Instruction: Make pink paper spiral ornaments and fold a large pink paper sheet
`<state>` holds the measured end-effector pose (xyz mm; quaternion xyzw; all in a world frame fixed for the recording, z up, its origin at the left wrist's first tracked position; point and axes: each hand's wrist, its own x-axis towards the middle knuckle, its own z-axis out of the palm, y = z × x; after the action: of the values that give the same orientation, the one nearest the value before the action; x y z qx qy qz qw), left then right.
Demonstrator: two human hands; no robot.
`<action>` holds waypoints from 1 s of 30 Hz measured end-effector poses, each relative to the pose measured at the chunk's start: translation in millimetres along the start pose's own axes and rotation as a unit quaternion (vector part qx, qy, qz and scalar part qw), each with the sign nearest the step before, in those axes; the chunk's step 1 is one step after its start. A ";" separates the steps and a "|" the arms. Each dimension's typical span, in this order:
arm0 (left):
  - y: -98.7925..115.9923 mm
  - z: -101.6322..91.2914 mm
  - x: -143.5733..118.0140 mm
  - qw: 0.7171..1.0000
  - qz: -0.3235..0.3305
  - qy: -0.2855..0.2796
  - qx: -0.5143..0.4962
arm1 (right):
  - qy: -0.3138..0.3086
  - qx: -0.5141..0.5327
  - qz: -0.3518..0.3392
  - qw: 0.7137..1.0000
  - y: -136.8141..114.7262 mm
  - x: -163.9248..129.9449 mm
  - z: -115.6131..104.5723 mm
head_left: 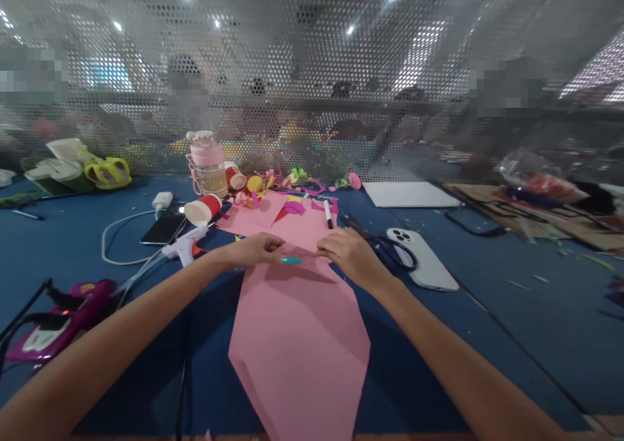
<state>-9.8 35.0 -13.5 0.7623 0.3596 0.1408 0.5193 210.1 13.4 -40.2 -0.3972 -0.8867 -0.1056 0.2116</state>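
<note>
A large sheet of pink paper [302, 337] with angled cut edges lies in front of me and reaches the near edge of the table. My left hand [257, 249] is closed, its thumb and fingers pinching the paper's far edge. On the other side, my right hand [345, 251] pinches the same edge, fingers bent. Between the hands, close to the left fingertips, is a small teal piece [291, 260]; its kind is unclear. Dark-handled scissors [396, 251] lie just right of my right hand. Beyond my fingers are a white marker with a black end [328, 214] and more pink paper [258, 212].
At left are a white glue gun [185, 246], a black phone [164, 224], a purple power strip [63, 324] with cables, a red paper cup [203, 209] and a pink-lidded bottle [209, 168]. A white phone [429, 262] lies right. A perforated metal screen [312, 58] stands behind.
</note>
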 end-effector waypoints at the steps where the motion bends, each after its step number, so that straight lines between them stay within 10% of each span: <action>1: -0.1 0.1 0.6 1.000 -0.001 0.011 0.018 | 0.007 -0.001 0.001 1.000 -1.9 0.7 0.6; 13: -2.1 5.0 2.9 0.981 0.019 0.070 0.181 | 0.093 0.052 0.015 0.994 -11.6 2.6 7.8; 18: -4.9 3.0 4.6 0.986 0.034 0.070 0.146 | 0.141 0.122 0.126 0.974 -1.4 0.0 -0.3; 24: -6.8 2.0 6.3 0.986 0.018 0.076 0.144 | 0.118 0.436 0.342 0.824 0.2 1.6 1.7; 30: -7.2 0.8 5.5 0.997 -0.007 0.037 0.074 | 0.169 0.554 0.414 0.702 -25.8 11.3 3.4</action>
<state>-8.4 39.7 -21.1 0.7903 0.3935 0.1386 0.4488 183.1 5.0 -38.4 -0.5105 -0.4809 0.4377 0.5626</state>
